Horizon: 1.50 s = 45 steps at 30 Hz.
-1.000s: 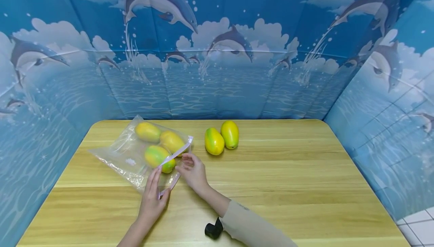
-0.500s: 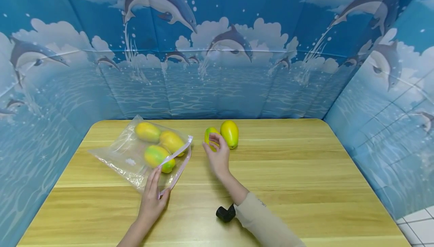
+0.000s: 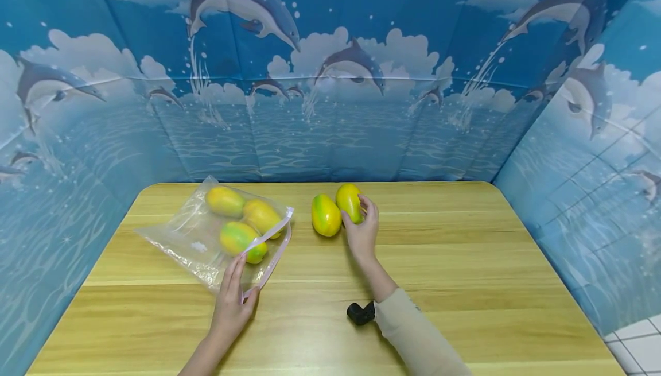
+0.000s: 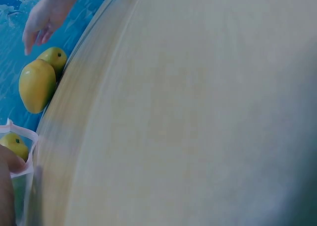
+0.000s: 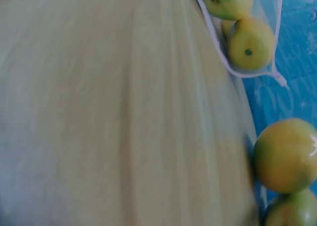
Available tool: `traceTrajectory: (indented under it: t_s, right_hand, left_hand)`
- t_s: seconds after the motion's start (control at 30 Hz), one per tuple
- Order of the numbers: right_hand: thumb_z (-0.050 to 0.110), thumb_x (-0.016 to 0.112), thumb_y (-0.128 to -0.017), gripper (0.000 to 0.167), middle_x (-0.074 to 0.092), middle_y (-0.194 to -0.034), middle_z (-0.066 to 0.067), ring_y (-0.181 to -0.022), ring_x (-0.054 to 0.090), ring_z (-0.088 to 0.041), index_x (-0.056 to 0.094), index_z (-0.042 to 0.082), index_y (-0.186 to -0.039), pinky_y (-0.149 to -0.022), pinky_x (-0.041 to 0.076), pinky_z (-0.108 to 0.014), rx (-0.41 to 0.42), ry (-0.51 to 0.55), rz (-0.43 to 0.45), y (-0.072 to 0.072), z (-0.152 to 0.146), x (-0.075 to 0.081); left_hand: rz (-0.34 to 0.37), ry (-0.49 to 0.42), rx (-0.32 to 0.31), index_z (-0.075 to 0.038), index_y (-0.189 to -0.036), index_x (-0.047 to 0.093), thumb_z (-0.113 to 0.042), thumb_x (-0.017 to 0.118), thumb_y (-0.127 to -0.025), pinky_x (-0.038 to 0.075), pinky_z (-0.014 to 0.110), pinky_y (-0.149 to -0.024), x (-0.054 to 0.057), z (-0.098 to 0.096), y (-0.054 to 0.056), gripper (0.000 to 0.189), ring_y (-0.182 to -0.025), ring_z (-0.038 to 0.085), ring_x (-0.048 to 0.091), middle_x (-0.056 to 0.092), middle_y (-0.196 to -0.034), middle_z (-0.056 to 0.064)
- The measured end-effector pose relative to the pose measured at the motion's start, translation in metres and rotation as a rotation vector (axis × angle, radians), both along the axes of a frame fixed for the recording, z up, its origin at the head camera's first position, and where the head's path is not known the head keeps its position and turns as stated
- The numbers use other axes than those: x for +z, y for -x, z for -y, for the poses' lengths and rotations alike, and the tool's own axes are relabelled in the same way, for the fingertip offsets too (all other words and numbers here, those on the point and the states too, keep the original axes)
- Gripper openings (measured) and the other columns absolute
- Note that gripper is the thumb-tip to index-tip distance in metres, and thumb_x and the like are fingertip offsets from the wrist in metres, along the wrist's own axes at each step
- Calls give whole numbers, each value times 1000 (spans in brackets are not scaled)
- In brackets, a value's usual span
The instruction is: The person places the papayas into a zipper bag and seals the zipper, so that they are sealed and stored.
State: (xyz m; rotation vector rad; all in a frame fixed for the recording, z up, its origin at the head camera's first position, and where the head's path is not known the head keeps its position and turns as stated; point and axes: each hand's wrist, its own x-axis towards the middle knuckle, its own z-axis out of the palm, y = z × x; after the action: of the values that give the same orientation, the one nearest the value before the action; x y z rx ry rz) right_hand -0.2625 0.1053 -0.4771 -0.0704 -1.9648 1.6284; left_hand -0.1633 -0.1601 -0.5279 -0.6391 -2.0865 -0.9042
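Spreading across the lower half of the head view, a wood-grained table [image 3: 465,272] is enclosed by blue sheeting [image 3: 330,129] printed with leaping dolphins, clouds and water. White tiles [image 3: 637,344] are shown at the lower right, and a black device [image 3: 360,313] is seen at the cuff of a beige sleeve [image 3: 418,330], bottom centre; both are shown by this view alone.

By the right wrist view, dark marks are revealed on the ends of the fruits inside the clear bag [image 3: 178,232], at upper right. By the left wrist view, a gap is shown at upper left between the right hand [image 3: 363,235] and two yellow-green fruits.

Of the hands, the left [image 3: 230,306] is laid at the pale-rimmed mouth of the bag, left of centre, fingers fairly straight and thumb spread. The right is held loosely curved about the farther loose fruit [image 3: 347,201], just right of the nearer one [image 3: 326,215]; nothing is gripped.
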Motion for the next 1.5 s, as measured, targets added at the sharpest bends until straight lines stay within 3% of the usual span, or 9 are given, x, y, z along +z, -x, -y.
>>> traceTrajectory:
  t_s: [0.33,0.6,0.93,1.2,1.5]
  right_hand:
    - [5,71,-77,61,40,-130,-17,-115,39,-35,40,4,-130,-100,39,-44,-16,-142,141,7,-12,-18]
    - [6,71,-77,64,39,-132,-20,-118,39,-38,39,2,-131,-102,38,-47,16,-150,201,9,-17,-23]
    - [6,68,-80,61,41,-134,-20,-116,42,-35,40,1,-133,-102,39,-45,52,-176,203,10,-19,-25]
    - [7,65,-82,60,41,-136,-18,-124,38,-31,38,2,-136,-107,34,-44,65,-215,231,11,-20,-26]
    - [7,69,-80,64,39,-135,-19,-122,38,-32,37,1,-135,-106,34,-44,62,-176,234,14,-24,-29]
  left_hand:
    - [1,5,5,13,-130,38,20,71,-49,25,22,-111,0,0,0,88,-132,12,28,41,-130,26]
    - [9,-1,9,12,-130,38,22,72,-46,25,23,-111,-1,0,0,91,-131,11,28,41,-130,25]
    - [8,3,15,12,-130,38,20,72,-47,24,24,-112,0,0,-1,90,-132,12,27,41,-131,25]
    - [4,3,7,13,-130,38,18,71,-50,23,24,-112,-1,1,0,87,-132,13,28,41,-131,25]
    - [7,6,8,13,-130,38,19,71,-50,23,24,-112,0,0,0,87,-132,12,27,41,-131,25]
